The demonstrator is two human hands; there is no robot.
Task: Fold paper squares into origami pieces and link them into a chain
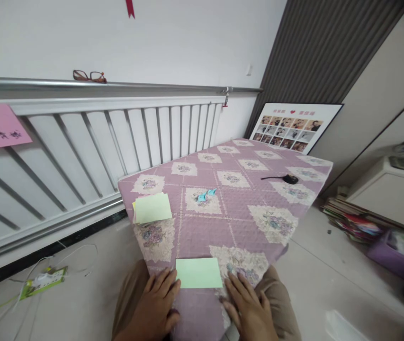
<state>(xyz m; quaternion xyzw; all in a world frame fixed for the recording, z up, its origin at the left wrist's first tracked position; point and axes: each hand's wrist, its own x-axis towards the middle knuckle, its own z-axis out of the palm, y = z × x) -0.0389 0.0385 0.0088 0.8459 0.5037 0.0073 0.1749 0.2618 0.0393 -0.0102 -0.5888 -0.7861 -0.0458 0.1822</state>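
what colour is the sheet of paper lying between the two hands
The sheet of paper is plain pale green, seen in the head view.

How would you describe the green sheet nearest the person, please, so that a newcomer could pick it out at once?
On the purple flowered tablecloth, go to the near end, where the left hand and right hand rest. Between them lies the green sheet. Unlike the paper stack farther left, it shows no yellow edge beneath.

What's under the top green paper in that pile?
Yellow and pinkish paper edges poke out past the top green sheet, and the flowered tablecloth lies below. The rest is covered, so I can't count the papers.
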